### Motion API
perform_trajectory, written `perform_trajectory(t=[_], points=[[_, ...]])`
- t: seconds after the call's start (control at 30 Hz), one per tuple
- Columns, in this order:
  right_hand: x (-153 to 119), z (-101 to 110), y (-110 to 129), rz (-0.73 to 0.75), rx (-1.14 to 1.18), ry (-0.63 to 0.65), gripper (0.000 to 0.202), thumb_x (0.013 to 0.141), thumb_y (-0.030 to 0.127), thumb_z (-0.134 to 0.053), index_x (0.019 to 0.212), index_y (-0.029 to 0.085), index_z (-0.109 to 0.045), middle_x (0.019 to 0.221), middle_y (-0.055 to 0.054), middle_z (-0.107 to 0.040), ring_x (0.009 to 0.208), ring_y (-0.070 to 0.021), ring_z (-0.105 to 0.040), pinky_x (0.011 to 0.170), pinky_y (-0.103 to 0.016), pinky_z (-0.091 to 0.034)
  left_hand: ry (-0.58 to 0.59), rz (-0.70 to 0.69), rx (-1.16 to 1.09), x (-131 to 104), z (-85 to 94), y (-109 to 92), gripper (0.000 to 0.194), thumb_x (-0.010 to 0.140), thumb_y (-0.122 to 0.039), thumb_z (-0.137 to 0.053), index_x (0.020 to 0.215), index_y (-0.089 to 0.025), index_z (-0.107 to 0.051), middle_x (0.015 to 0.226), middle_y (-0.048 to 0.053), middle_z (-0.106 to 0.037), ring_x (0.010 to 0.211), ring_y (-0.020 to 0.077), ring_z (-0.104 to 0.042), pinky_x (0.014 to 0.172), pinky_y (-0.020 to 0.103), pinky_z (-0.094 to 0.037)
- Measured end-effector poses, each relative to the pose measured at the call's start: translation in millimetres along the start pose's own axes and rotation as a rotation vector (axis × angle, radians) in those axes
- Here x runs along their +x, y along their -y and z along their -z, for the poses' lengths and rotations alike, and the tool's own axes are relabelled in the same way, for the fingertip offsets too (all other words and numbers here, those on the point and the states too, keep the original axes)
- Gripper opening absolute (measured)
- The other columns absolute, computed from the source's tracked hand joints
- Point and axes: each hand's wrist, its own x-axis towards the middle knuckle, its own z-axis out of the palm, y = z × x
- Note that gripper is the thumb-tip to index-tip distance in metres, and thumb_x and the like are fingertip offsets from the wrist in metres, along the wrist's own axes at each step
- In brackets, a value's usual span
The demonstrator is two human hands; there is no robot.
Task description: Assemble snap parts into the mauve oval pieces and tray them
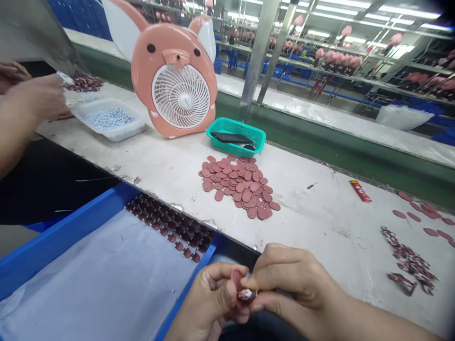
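Note:
Near the bottom centre, my left hand (pixel 218 298) pinches a reddish oval disc (pixel 236 279) between thumb and fingers. My right hand (pixel 284 284) meets it from the right, its thumb and fingertips closed on a small dark, shiny part (pixel 247 295) that touches the disc. The part's underside is hidden by my fingers. Beyond my hands a pile of similar reddish discs (pixel 245 182) lies on the white table (pixel 170 166). To the right are a heap of small dark, shiny parts (pixel 412 260) and some scattered discs (pixel 432 210).
A blue tray (pixel 71 232) at lower left holds rows of dark red pieces (pixel 170 225). Behind stand a pink fan (pixel 185 94), a green basket (pixel 236 130) and a white tray (pixel 110 118). Another person's hand (pixel 39 97) is at far left. A red wrapper (pixel 360 191) lies right.

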Motion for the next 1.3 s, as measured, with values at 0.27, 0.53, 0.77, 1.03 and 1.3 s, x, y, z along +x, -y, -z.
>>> perform_trajectory(t=[0.27,0.53,0.77,1.03,1.3], points=[[2,-7,-8,-0.048,0.024,0.0,0.017,0.095,0.033,-0.068,0.097,0.02,-0.079,0.078,-0.006,-0.077,0.072,-0.014,-0.068,0.067,-0.022,-0.053,-0.026,-0.039,-0.028,8,7.0,1,0.04,0.043,-0.038,-0.098,0.073,-0.018,-0.081,0.056,0.0,-0.073,0.048,0.0078,-0.063,0.049,0.017,-0.053],[11,-7,-6,-0.134,0.068,0.034,0.012,0.093,0.025,-0.069,0.097,0.019,-0.079,0.08,-0.005,-0.074,0.071,-0.0139,-0.068,0.067,-0.023,-0.053,-0.037,-0.07,0.019,5,15.0,-4,0.048,0.049,-0.047,-0.095,0.084,-0.016,-0.081,0.061,0.0,-0.07,0.054,0.0087,-0.063,0.049,0.017,-0.056],[18,-22,-18,0.024,-0.301,-0.157,0.015,0.093,0.014,-0.065,0.107,0.018,-0.072,0.086,-0.006,-0.071,0.075,-0.0154,-0.066,0.066,-0.026,-0.054,-0.151,-0.281,0.099,13,26.0,-9,0.063,0.045,-0.053,-0.095,0.095,-0.018,-0.077,0.081,0.004,-0.072,0.063,0.0126,-0.064,0.045,0.019,-0.056],[24,-63,-31,0.31,-0.785,-0.284,0.023,0.092,0.008,-0.063,0.115,0.005,-0.062,0.074,-0.01,-0.067,0.064,-0.0196,-0.053,0.054,-0.031,-0.048,-0.366,-0.657,0.138,28,26.6,1,0.042,0.048,-0.044,-0.097,0.073,-0.019,-0.073,0.064,-0.002,-0.064,0.058,0.012,-0.057,0.039,0.016,-0.046],[42,-85,-31,0.279,-0.697,-0.227,0.016,0.095,0.016,-0.061,0.109,0.012,-0.066,0.074,-0.006,-0.067,0.06,-0.0188,-0.056,0.049,-0.031,-0.046,-0.488,-0.655,0.207,28,57.7,-7,0.037,0.066,-0.05,-0.085,0.082,-0.019,-0.073,0.081,0.004,-0.072,0.068,0.0176,-0.065,0.047,0.023,-0.053]])
